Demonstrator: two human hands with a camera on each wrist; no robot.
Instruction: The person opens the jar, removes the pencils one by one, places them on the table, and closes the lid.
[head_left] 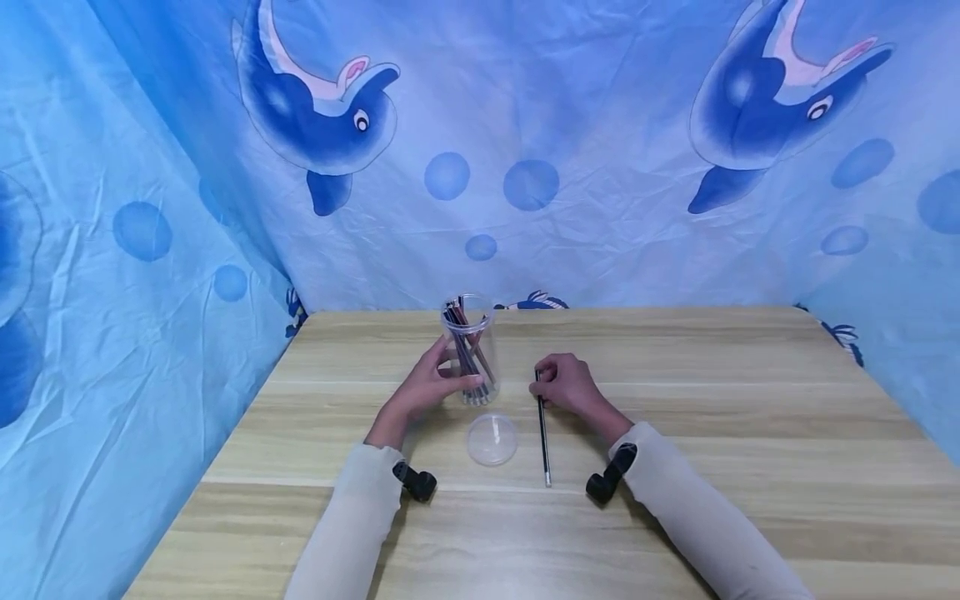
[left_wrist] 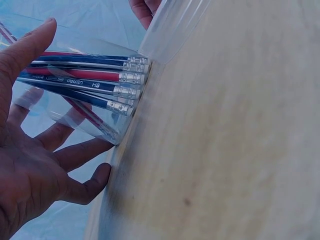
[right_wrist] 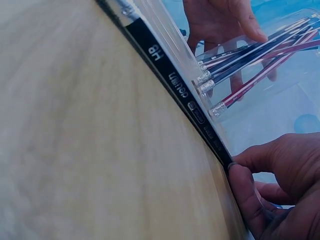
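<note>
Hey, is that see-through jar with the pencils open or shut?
Open. The clear lid lies on the table, and nothing covers the top of the jar.

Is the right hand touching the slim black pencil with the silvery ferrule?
Touching. The right wrist view shows the right hand pinching the slim black pencil near the end opposite its silvery ferrule.

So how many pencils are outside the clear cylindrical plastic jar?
1: a slim black pencil, silvery at one end, pinched by the right hand, right of the jar. No other shows outside it.
</note>
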